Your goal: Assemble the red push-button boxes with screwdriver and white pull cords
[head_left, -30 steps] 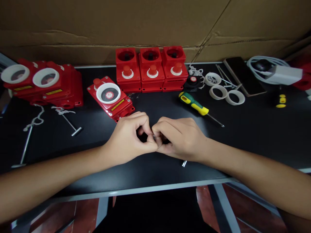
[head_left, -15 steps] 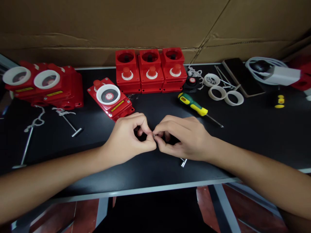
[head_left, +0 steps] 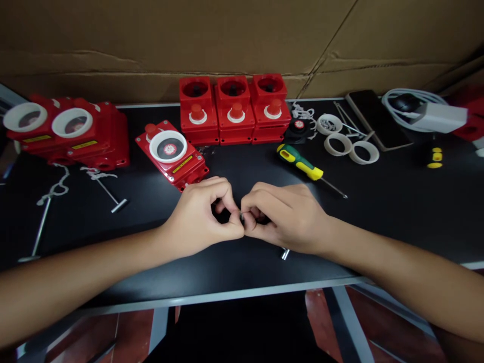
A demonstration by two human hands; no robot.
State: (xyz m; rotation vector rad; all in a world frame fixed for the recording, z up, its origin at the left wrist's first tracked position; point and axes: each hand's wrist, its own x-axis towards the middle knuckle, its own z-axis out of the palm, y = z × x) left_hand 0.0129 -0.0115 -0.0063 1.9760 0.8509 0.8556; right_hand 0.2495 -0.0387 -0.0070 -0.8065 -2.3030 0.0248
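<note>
My left hand (head_left: 207, 212) is closed in a pinch, thumb against forefinger, and meets my right hand (head_left: 285, 214) tip to tip over the table. My right hand pinches too. Between the fingertips shows a tiny metallic piece (head_left: 241, 216), too small to name. Just beyond my left hand lies a red box (head_left: 189, 169) with a white ring round a dark round window. A small silver T-shaped metal bar (head_left: 285, 254) sticks out from beneath my right hand; the rest of it is hidden. Past my right hand rests a green and yellow screwdriver (head_left: 302, 162).
Three red boxes (head_left: 236, 126) with red knobs stand at the back. More red boxes (head_left: 104, 133) and small metal hammers on cords (head_left: 109, 194) are at left. White rings (head_left: 363, 153), a phone (head_left: 378, 121) and a cable with a white plug (head_left: 442, 117) lie at right.
My fingertips have shifted very slightly, with my right hand a little lower. The tiny piece stays between them, and everything on the table keeps its place.
</note>
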